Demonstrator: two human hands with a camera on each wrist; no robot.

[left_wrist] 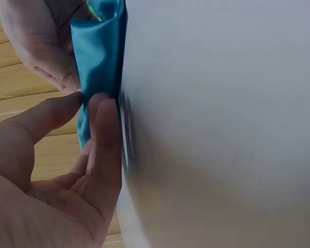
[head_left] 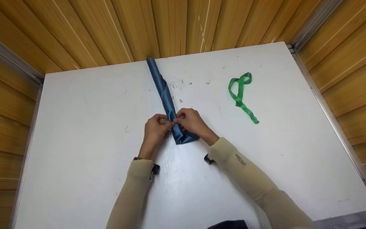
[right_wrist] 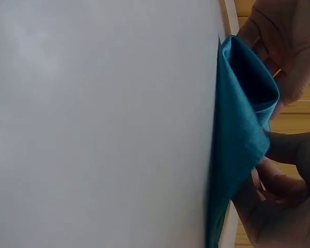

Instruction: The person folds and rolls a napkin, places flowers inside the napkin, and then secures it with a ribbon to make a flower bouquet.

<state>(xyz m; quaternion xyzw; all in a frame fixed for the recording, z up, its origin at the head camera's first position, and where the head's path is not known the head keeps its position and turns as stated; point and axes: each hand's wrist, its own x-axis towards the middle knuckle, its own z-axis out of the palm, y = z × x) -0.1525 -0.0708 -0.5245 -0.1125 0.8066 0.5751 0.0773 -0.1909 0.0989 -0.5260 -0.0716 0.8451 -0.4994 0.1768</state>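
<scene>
A shiny blue satin cloth (head_left: 160, 86), rolled into a long narrow tube, slants from the table's far edge towards the middle. Its near end is folded and looser, with a flap spreading to the right. From the left side, my left hand (head_left: 155, 131) pinches the roll near that end between thumb and fingers. My right hand (head_left: 194, 122) pinches the cloth from the other side, the two thumbs close together. In the right wrist view the cloth (right_wrist: 235, 139) shows an open hollow fold at its end. The left wrist view shows fingertips (left_wrist: 106, 116) against the cloth's side.
A green ribbon (head_left: 240, 95) lies loosely looped on the white table (head_left: 84, 127), right of the roll. Wood-patterned walls (head_left: 170, 28) border the table at the back and both sides. Small dark marks (head_left: 178, 84) dot the tabletop near the cloth.
</scene>
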